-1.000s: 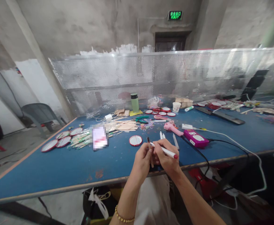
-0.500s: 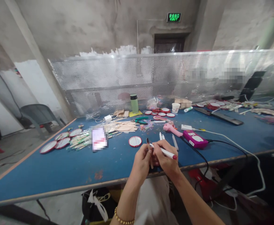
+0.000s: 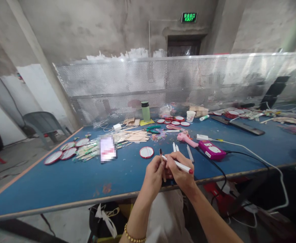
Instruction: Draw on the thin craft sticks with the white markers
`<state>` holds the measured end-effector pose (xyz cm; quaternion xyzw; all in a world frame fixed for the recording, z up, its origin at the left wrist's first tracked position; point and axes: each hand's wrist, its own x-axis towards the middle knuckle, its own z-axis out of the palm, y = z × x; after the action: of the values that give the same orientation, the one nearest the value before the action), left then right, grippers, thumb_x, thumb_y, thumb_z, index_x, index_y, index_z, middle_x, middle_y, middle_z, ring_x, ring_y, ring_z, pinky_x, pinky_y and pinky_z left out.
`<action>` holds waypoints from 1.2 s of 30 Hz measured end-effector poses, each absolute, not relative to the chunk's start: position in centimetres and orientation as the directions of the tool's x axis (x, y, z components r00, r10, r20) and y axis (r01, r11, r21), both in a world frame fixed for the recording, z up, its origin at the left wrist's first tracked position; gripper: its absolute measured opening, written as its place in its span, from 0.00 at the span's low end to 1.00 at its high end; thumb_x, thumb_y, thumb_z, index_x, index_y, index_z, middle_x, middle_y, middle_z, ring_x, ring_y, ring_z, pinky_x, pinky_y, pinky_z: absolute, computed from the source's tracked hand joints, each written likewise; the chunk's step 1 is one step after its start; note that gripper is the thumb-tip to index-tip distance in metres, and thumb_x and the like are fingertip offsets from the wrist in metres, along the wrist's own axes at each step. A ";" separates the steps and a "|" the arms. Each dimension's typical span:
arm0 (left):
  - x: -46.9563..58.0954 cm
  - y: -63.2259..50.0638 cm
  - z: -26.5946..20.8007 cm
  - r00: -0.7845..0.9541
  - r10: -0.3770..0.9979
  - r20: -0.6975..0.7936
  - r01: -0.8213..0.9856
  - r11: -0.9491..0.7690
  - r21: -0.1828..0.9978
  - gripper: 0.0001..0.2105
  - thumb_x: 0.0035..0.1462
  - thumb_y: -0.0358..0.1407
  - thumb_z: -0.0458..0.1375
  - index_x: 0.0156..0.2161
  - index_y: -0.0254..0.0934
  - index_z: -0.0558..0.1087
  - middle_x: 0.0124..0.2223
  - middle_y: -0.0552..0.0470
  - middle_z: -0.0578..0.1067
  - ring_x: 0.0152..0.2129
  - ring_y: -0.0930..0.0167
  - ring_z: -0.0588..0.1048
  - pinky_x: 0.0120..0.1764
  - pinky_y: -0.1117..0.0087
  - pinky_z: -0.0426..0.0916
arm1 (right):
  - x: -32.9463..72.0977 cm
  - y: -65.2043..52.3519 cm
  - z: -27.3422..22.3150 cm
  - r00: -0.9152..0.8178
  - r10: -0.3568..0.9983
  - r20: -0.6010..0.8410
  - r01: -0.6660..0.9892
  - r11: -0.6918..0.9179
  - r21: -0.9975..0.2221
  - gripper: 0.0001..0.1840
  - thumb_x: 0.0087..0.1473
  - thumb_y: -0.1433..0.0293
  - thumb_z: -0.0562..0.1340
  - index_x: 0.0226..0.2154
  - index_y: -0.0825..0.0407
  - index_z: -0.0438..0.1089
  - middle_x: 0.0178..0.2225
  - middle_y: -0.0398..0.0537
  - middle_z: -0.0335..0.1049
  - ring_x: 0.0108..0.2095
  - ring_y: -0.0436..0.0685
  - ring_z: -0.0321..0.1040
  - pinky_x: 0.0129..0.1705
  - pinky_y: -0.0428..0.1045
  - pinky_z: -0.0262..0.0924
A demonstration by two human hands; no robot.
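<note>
At the table's near edge (image 3: 87,201), your left hand (image 3: 153,171) clamps the stick (image 3: 164,177), right hand (image 3: 182,172) the pen (image 3: 184,167): brace it, stroke lightly!

A slim red-ended white marker (image 3: 184,167) lies in the right hand (image 3: 182,175), right of a round red-rimmed white disc (image 3: 146,152) on the blue flat tabletop (image 3: 69,184); behind the disc are pale flat wooden sticks (image 3: 137,136), then a green cylindrical bottle (image 3: 145,113)
</note>
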<state>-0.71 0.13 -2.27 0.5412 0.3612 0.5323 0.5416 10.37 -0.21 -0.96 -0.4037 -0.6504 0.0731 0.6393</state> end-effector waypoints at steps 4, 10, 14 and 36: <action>-0.7 0.1 -2.2 0.182 0.966 0.185 -0.210 -0.146 0.967 0.19 0.51 0.50 0.60 0.27 0.37 0.62 0.22 0.61 0.62 0.16 0.79 0.60 0.19 0.78 0.59 | 10.3 -0.2 -1.0 0.147 0.628 0.764 0.422 0.659 -0.623 0.12 0.57 0.68 0.57 0.24 0.51 0.70 0.18 0.40 0.69 0.18 0.48 0.65 0.21 0.42 0.60; -0.6 0.0 -1.8 0.182 0.963 0.197 -0.204 -0.159 0.966 0.18 0.51 0.50 0.59 0.27 0.37 0.62 0.21 0.61 0.61 0.14 0.79 0.60 0.18 0.78 0.58 | 10.3 -0.1 -1.2 0.155 0.647 0.746 0.398 0.650 -0.647 0.12 0.56 0.68 0.58 0.24 0.51 0.71 0.19 0.40 0.70 0.18 0.48 0.65 0.21 0.42 0.60; -0.7 -0.1 -1.6 0.174 0.964 0.201 -0.193 -0.166 0.967 0.18 0.51 0.50 0.59 0.27 0.37 0.62 0.21 0.61 0.61 0.16 0.79 0.61 0.19 0.78 0.58 | 10.3 0.0 -1.3 0.149 0.649 0.746 0.395 0.653 -0.647 0.12 0.56 0.67 0.58 0.24 0.51 0.71 0.19 0.40 0.70 0.19 0.48 0.65 0.22 0.42 0.60; -0.7 0.1 -2.1 0.198 0.967 0.162 -0.188 -0.125 0.974 0.18 0.51 0.50 0.59 0.28 0.37 0.62 0.21 0.60 0.62 0.16 0.78 0.61 0.19 0.77 0.61 | 10.2 0.0 -1.0 0.177 0.619 0.765 0.401 0.665 -0.630 0.11 0.56 0.69 0.58 0.24 0.51 0.70 0.18 0.40 0.70 0.18 0.48 0.66 0.21 0.42 0.60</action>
<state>-0.73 0.13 -2.06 0.5399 0.3607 0.5204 0.5546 10.18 0.00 -1.04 -0.4007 -0.6360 0.0833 0.6543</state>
